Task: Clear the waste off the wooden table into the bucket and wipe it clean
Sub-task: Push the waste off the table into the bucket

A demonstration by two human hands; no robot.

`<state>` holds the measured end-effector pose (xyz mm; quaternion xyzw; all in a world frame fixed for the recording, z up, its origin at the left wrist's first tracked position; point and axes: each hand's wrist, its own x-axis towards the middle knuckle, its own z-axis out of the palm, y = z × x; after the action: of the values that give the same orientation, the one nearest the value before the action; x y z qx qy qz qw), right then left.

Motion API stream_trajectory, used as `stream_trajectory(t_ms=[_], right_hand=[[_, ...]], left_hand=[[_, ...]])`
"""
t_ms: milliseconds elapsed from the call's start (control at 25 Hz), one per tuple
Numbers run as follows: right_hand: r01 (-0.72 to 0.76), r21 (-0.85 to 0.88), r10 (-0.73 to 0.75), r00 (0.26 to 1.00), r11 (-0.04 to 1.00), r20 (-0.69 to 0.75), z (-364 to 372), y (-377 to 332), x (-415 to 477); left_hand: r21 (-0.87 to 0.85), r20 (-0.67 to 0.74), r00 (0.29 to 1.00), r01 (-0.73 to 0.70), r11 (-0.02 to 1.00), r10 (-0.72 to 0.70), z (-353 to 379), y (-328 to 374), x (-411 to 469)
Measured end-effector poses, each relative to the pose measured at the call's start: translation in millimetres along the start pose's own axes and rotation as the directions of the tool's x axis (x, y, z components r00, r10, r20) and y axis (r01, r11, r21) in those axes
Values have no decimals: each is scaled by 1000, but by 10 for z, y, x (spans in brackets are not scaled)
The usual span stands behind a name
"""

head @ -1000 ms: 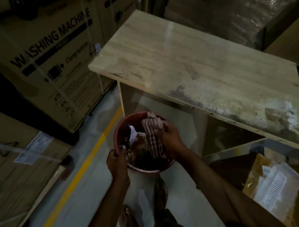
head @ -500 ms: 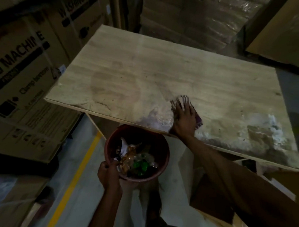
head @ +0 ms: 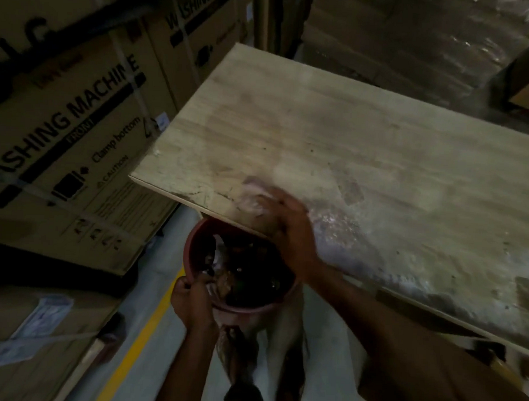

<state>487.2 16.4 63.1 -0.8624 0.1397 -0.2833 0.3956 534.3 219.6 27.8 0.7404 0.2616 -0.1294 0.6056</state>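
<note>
A reddish-brown bucket [head: 254, 310] full of mixed waste hangs just below the near edge of the wooden table [head: 335, 136]. My left hand [head: 193, 303] grips the bucket's near-left rim. My right hand [head: 289, 228] lies on the tabletop at its near edge, pressing a blurred pale cloth [head: 254, 194] against the wood. A whitish, dusty smear [head: 406, 246] covers the near right part of the tabletop.
Large cardboard washing-machine boxes [head: 78, 137] stand close on the left, with more stacked below. Plastic-wrapped goods [head: 415, 40] stand behind the table. A yellow floor line [head: 138, 346] runs along the aisle. My feet show below the bucket.
My right hand took the cloth out of the bucket, set it on the tabletop, and has slid it left along the near edge. The left hand still holds the bucket under the edge.
</note>
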Motion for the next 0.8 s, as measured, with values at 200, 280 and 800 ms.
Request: stream_trajectory(t_ms=[200, 280, 800], right_hand=[[-466, -558, 477, 868, 686, -138, -71, 834, 821], [-466, -576, 528, 846, 672, -68, 38, 941, 1283], [38, -667, 240, 917, 744, 320, 1546, 1070, 3668]], left_hand=[[-84, -87, 993, 77, 993, -84, 11, 129, 338], [-94, -101, 990, 91, 991, -100, 67, 351, 358], [-134, 84, 988, 142, 981, -131, 139, 365, 1024]])
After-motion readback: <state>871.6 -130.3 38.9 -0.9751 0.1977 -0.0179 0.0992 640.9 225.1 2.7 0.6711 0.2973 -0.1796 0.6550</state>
